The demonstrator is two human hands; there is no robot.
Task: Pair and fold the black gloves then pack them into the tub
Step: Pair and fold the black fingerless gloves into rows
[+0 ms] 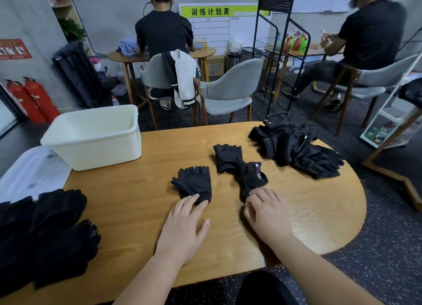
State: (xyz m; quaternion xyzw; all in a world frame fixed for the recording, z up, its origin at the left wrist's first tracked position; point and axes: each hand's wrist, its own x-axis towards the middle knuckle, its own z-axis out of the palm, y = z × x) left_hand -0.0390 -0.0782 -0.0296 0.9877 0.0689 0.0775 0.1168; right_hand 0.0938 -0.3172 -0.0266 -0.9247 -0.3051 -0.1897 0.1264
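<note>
A black fingerless glove (194, 183) lies flat at the table's middle; my left hand (185, 225) rests with straight fingertips on its cuff. To its right a second black glove (251, 177) with a small white label lies across a third (226, 158). My right hand (266, 210) has curled fingers at that glove's near end and seems to pinch it. A heap of black gloves (294, 148) sits at the far right. More black gloves (45, 231) are stacked at the near left. The cream tub (96, 140) stands empty at the far left.
A clear lid (29, 170) lies beside the tub on the wooden table (296, 213). Beyond the table are two grey chairs (230, 88), a black wire rack (274, 53) and two seated people at other tables.
</note>
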